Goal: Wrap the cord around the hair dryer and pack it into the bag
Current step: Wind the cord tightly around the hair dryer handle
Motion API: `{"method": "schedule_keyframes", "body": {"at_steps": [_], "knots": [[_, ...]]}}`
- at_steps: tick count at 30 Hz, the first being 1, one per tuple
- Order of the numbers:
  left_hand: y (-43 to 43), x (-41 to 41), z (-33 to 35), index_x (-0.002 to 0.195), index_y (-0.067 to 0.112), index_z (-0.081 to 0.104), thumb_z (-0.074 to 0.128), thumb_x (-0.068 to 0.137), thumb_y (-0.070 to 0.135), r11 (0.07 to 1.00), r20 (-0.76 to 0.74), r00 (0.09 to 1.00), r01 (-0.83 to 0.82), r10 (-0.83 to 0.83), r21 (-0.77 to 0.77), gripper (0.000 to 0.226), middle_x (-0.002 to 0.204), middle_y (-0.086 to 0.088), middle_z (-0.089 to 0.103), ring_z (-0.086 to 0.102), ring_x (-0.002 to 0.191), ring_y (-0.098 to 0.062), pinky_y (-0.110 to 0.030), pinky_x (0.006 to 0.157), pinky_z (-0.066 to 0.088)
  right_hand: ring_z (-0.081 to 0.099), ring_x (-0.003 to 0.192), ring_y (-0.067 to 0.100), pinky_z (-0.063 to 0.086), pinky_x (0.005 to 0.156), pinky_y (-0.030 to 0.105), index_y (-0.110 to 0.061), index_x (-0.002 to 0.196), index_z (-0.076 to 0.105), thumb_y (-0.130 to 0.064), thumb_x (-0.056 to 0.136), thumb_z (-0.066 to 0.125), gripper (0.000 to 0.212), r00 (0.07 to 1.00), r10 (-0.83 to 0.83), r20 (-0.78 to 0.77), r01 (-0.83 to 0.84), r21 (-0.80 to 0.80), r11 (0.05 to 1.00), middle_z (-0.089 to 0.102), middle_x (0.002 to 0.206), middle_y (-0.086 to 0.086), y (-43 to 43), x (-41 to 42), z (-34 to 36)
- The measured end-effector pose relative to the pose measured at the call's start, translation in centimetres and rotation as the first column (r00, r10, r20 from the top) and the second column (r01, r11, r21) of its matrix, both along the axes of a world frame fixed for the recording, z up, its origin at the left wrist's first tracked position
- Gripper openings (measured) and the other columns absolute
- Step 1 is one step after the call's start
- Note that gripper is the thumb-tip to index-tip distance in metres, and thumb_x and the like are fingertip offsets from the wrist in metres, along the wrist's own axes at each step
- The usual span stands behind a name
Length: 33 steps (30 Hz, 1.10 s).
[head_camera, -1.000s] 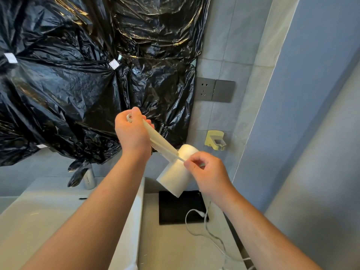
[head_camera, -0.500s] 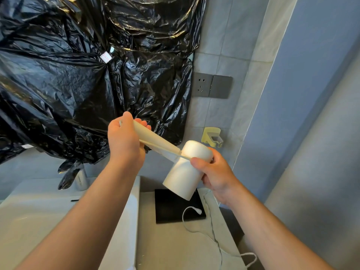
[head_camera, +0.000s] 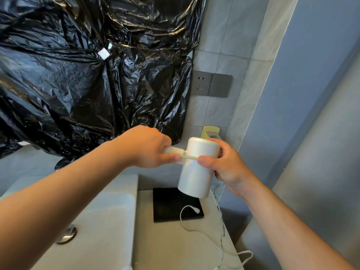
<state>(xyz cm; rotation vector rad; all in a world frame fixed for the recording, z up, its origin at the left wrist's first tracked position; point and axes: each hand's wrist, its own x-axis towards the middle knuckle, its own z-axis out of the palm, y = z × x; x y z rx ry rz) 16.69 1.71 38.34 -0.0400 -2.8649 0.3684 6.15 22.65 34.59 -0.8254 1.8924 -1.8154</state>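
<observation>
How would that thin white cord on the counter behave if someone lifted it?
Probably floppy: the cord lies in loose curves across the counter and black pad. Likely light, since it looks thin beside the hair dryer. It may slide off, as a loop appears to hang past the counter's edge.

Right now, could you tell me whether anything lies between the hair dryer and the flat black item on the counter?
Only the loose cord: its white end lies on the near right part of the black item. The left hand grips the hair dryer by its handle, the right hand by its barrel, above it; nothing else visible intervenes.
</observation>
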Motion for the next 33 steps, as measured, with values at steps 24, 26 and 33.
{"method": "schedule_keyframes", "body": {"at_steps": [24, 26, 33], "knots": [[-1.4, 2.0, -1.0, 0.087, 0.028, 0.055, 0.033, 0.086, 0.076, 0.986, 0.134, 0.988, 0.060, -0.081, 0.153, 0.053, 0.060, 0.009, 0.050, 0.047, 0.057, -0.007, -0.032, 0.058, 0.039, 0.061, 0.057, 0.004, 0.049, 0.059, 0.014, -0.011, 0.068, 0.072, 0.003, 0.062, 0.077, 0.016, 0.891, 0.352, -0.286, -0.314, 0.171, 0.934, 0.069, 0.060, -0.004, 1.2, -2.0, 5.9], [-1.4, 2.3, -1.0, 0.087, 0.028, 0.054, 0.028, 0.082, 0.078, 0.992, 0.135, 0.987, 0.072, -0.086, 0.108, 0.057, 0.061, 0.009, 0.050, 0.047, 0.057, -0.006, -0.032, 0.059, 0.041, 0.060, 0.059, 0.005, 0.048, 0.059, 0.015, -0.015, 0.064, 0.073, -0.001, 0.061, 0.078, 0.014, 0.888, 0.348, -0.299, -0.324, 0.129, 0.937, 0.068, 0.062, -0.003, 0.8, -2.2, 5.8], [0.3, 3.5, -1.1, 0.083, 0.031, 0.048, 0.024, 0.079, 0.078, 0.953, -0.022, 0.962, 0.274, -0.274, 0.131, 0.054, 0.059, 0.005, 0.050, 0.045, 0.058, -0.017, -0.032, 0.054, 0.036, 0.049, 0.042, 0.004, 0.037, 0.041, 0.015, -0.021, 0.060, 0.073, -0.005, 0.067, 0.077, 0.018, 0.937, 0.329, -0.118, -0.319, 0.095, 0.943, 0.060, 0.051, -0.007, -0.9, -3.5, 4.2]]}}
